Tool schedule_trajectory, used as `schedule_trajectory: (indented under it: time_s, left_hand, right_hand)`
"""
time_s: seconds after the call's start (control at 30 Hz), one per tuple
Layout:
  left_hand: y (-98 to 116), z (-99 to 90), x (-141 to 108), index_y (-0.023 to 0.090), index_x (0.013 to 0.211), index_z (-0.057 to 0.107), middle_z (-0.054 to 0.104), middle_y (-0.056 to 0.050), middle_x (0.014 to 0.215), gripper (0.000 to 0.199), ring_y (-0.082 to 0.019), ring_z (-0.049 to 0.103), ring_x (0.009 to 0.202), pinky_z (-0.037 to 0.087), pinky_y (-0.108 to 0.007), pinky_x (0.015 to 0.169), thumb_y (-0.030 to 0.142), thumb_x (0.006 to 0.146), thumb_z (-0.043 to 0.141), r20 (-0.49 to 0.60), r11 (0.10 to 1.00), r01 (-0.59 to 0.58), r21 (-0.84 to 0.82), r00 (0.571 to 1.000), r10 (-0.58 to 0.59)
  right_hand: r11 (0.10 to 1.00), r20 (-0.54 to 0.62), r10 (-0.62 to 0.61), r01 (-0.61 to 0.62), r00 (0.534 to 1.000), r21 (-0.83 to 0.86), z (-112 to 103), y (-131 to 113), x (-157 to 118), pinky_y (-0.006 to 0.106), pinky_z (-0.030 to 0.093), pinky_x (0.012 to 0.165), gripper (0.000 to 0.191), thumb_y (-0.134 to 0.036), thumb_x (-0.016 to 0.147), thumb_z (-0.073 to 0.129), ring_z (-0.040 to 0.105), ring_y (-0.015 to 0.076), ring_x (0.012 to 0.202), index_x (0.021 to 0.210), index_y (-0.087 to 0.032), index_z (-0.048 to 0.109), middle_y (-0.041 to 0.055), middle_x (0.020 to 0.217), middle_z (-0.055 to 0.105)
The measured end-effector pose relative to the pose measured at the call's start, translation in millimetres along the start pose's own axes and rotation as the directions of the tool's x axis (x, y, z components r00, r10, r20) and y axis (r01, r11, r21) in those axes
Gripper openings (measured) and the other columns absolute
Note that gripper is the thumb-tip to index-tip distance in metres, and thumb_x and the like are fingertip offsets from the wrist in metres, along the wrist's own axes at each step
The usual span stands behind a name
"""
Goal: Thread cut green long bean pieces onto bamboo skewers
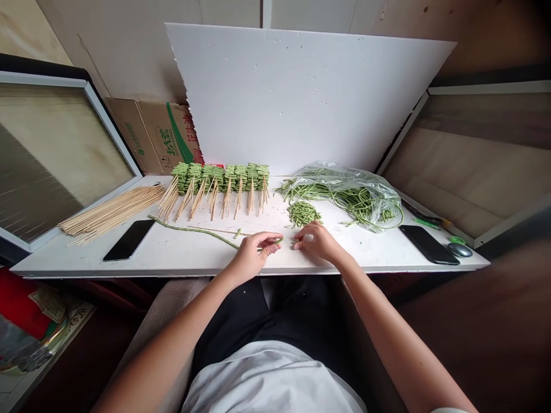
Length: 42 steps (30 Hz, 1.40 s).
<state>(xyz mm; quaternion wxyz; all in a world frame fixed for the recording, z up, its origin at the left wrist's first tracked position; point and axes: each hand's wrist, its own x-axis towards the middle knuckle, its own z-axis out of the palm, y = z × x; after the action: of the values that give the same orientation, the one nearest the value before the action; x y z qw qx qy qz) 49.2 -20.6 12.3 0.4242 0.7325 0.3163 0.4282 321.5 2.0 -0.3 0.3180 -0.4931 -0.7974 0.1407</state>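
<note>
Near the front edge of the white table, my left hand (255,250) is closed around a long green bean (198,230). The bean trails away to the left across the tabletop, and its near end pokes out past my fingertips. My right hand (317,241) is a short way to the right, its fingers drawn together by a pile of short bean pieces (303,213). A small whitish thing shows at its fingers; what they pinch is too small to tell. Behind my left hand lie a single bamboo skewer (210,229) and one short bean piece (237,233).
Bundles of skewered beans (219,176) line the table's back left. Loose bamboo skewers (114,211) and a phone (129,240) lie at left. A clear plastic bag of long beans (357,192) sits back right, with another phone (428,245) beyond. A white board (310,97) stands behind.
</note>
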Motion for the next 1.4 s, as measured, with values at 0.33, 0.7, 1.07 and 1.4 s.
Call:
schedule_trajectory:
  time_s: [0.33, 0.7, 1.07, 1.4]
  left_hand:
    - [-5, -0.4, 1, 0.017, 0.096, 0.078, 0.080, -0.008, 0.087, 0.027, -0.021, 0.075, 0.079, 0.061, -0.035, 0.079, 0.042, 0.088, 0.083, -0.091, 0.995, 0.023, 0.095, 0.996, -0.014]
    - [-7, 3.0, -3, 0.022, 0.123, 0.067, 0.079, -0.003, 0.091, 0.044, -0.020, 0.075, 0.088, 0.059, -0.036, 0.091, 0.031, 0.085, 0.087, -0.020, 0.993, -0.011, 0.116, 1.000, 0.014]
    - [-4, -8.7, -1, 0.021, 0.101, 0.082, 0.081, -0.008, 0.098, 0.011, -0.023, 0.075, 0.090, 0.057, -0.035, 0.084, 0.027, 0.094, 0.076, 0.012, 0.935, -0.189, 0.299, 0.981, 0.195]
    - [3, -3.5, -3, 0.019, 0.101, 0.081, 0.080, -0.010, 0.098, 0.023, -0.023, 0.073, 0.090, 0.057, -0.033, 0.081, 0.039, 0.097, 0.073, -0.015, 0.962, -0.166, 0.218, 0.985, 0.174]
  right_hand:
    - [0.944, 0.069, 0.021, -0.042, 0.997, 0.326, -34, -58, 0, 0.038, 0.051, 0.085, 0.055, -0.062, 0.092, 0.072, 0.069, 0.0295, 0.112, 0.129, -0.022, 0.072, 0.0113, 0.114, 0.078]
    - [0.917, 0.160, -0.052, -0.017, 0.986, 0.400, -12, -76, -3, 0.033, 0.050, 0.076, 0.049, -0.051, 0.096, 0.070, 0.072, 0.0216, 0.092, 0.134, -0.022, 0.066, 0.0072, 0.099, 0.077]
    - [0.954, 0.103, -0.082, 0.048, 0.991, 0.297, -23, -75, -3, 0.039, 0.054, 0.083, 0.036, -0.056, 0.089, 0.078, 0.068, 0.0244, 0.094, 0.101, -0.023, 0.079, 0.0088, 0.101, 0.077]
    - [0.973, -0.054, -0.185, 0.191, 0.981, 0.130, -7, -85, -2, 0.044, 0.052, 0.085, 0.023, -0.046, 0.097, 0.072, 0.060, 0.0284, 0.095, 0.093, -0.024, 0.077, 0.0095, 0.089, 0.074]
